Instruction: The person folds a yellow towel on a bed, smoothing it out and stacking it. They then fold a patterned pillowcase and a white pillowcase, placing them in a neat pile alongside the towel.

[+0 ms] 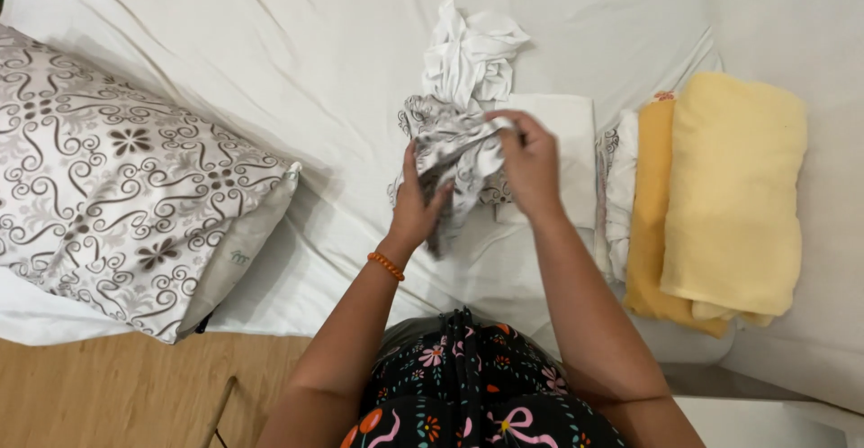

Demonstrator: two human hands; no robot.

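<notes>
Both my hands hold a bunched white cloth with a grey-brown swirl pattern [461, 153] above the bed. My left hand [416, 207] grips its lower left part, and an orange bead bracelet [385, 265] circles that wrist. My right hand [529, 162] pinches the cloth's upper right edge. Just behind the cloth lies a crumpled plain white garment [468, 52]. A folded white piece [567, 133] rests flat under my right hand.
A white sheet [297, 70] covers the bed. A pillow with a brown swirl pattern [126, 178] lies at the left. Folded yellow towels [729, 196] are stacked at the right, with an orange one [650, 214] beneath. Wooden floor [117, 394] shows at bottom left.
</notes>
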